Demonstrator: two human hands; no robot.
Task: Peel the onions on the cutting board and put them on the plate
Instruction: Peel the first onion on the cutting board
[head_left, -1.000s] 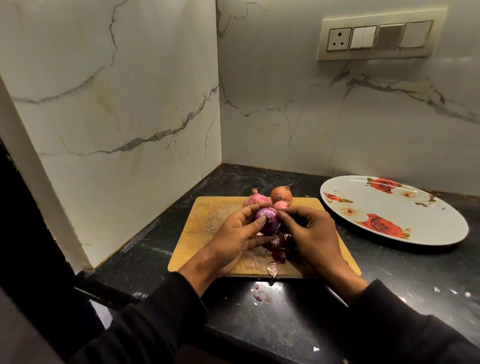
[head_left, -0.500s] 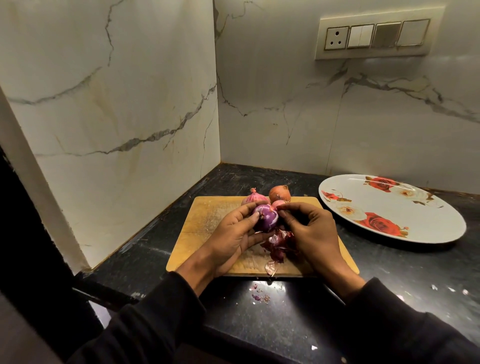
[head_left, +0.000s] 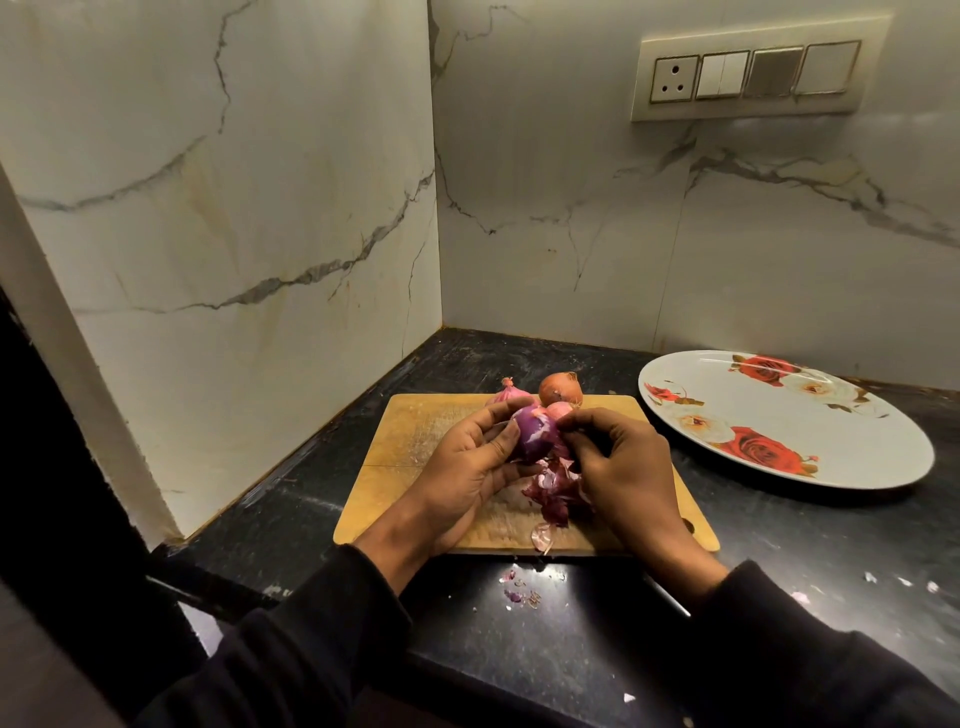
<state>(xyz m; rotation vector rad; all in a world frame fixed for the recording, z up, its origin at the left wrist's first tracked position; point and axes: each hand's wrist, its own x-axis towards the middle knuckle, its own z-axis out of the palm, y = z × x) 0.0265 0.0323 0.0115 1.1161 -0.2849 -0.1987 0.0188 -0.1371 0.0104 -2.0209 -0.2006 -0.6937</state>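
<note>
Dim, warm kitchen light, and you get it from above.

Your sleeves (head_left: 291, 670) sink into near-black, a glare patch shines on the counter (head_left: 545, 574), the plate (head_left: 883, 457) casts shadow, and edges bow from the wide lens.

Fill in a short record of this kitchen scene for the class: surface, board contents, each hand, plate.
surface: dark counter
board: wooden cutting board, three unpeeled onions at its far edge, pile of peels
left hand: holds the purple onion
right hand: pinches skin on that onion
plate: floral, right of board, no onions on it
</note>
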